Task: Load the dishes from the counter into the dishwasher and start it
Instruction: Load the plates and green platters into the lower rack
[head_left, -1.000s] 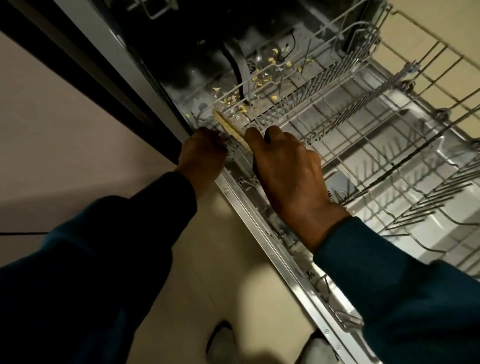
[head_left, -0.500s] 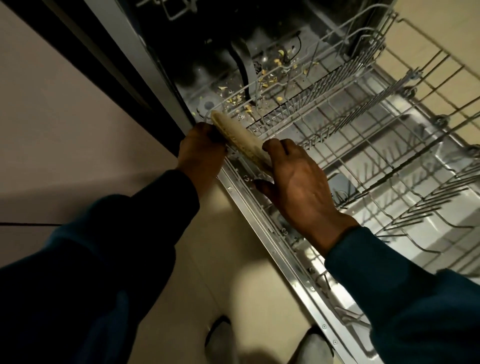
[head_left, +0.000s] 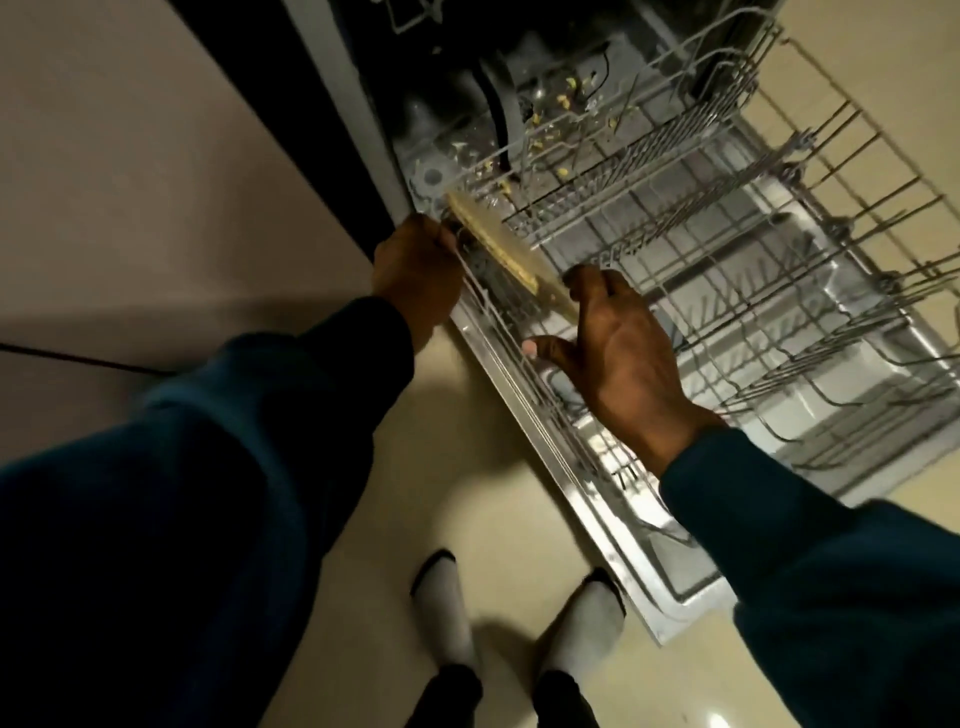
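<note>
Open room in the middle of the rack (head_left: 727, 291), plate (head_left: 498, 244) and both hands blocking the near corner, wire prongs (head_left: 649, 150) standing behind

You are handling a pale, matt plate (head_left: 511, 248) over a coated wire rack (head_left: 727, 218); the steel door liner (head_left: 810, 249) is gleaming glossy.

Plate (head_left: 498, 240): pale yellowish, seen edge-on, tilted on its rim at the near-left corner of the lower rack (head_left: 727, 249). Upper end points toward the dishwasher (head_left: 467, 104) tub.

Lower rack: grey wire, pulled out over the open door (head_left: 691, 592), tine rows upright, otherwise unloaded.

Tub floor dark, wet-looking, scattered with small yellow food scraps (head_left: 563, 98).
</note>
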